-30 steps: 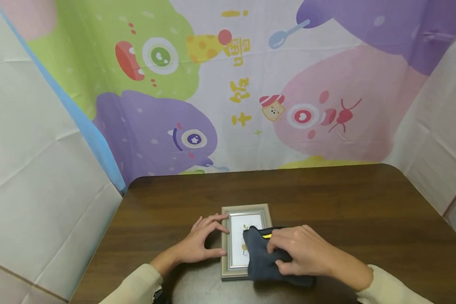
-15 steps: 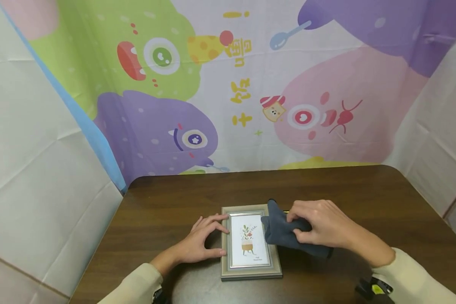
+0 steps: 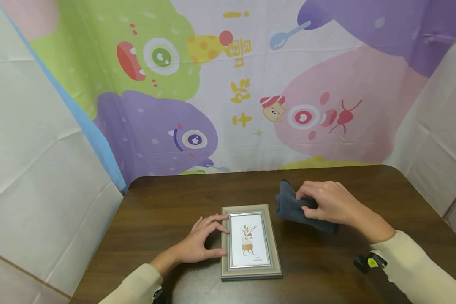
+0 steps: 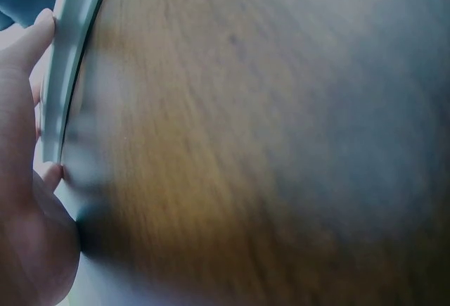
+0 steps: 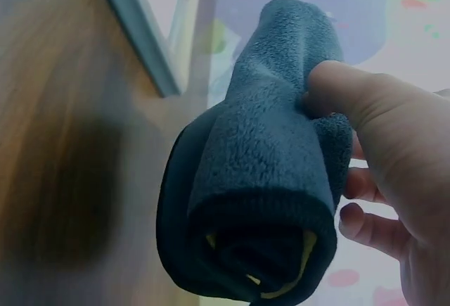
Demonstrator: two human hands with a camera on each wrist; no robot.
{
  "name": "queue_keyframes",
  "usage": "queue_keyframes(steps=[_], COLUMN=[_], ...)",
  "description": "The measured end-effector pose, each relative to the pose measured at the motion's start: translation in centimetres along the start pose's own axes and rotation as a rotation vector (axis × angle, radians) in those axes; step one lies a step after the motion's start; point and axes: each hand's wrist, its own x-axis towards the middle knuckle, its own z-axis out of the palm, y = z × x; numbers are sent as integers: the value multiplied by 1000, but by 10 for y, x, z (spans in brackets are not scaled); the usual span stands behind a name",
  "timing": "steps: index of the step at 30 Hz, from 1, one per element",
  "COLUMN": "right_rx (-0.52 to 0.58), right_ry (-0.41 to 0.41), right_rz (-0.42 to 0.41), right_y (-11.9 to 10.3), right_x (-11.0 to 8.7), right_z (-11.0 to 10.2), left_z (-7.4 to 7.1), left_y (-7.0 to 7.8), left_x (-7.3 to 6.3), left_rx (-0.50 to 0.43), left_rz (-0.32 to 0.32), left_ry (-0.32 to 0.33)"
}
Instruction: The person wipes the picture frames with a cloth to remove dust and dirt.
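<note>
A picture frame [image 3: 275, 253] lies flat on the table, its print showing a potted plant. My left hand [image 3: 199, 238] rests along the frame's left side, with fingertips and thumb touching the border. In the left wrist view, the frame's edge [image 4: 62, 74] runs beside that hand's thumb and fingers. My right hand [image 3: 328, 202] pinches a folded dark blue-grey cloth [image 3: 293, 207] up and to the right of the frame, apart from it. The right wrist view shows the fuzzy cloth [image 5: 267, 144] bunched between thumb and fingers, with a dark edge and bits of yellow inside.
The brown wooden table [image 3: 167, 198] reaches back to a cartoon-printed curtain [image 3: 228, 156]. White panels [image 3: 42, 169] stand on both sides. Bare wood surrounds the frame.
My right hand has lifted the cloth off the frame and carried it up and right, uncovering the print. The left hand and the frame have stayed in place.
</note>
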Motion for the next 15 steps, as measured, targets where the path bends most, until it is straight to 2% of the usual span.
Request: queue_keyframes(steps=[4, 10, 15], right_rx=[-5, -2, -24], right_ry=[-99, -186, -321], right_rz=[36, 75, 138], right_y=[5, 14, 20], right_x=[-1, -5, -12], right_z=[12, 29, 38], left_z=[0, 1, 0], left_y=[0, 0, 0], left_x=[0, 0, 0], left_rx=[0, -8, -3], left_rz=[0, -4, -5], left_ry=[-1, -4, -5])
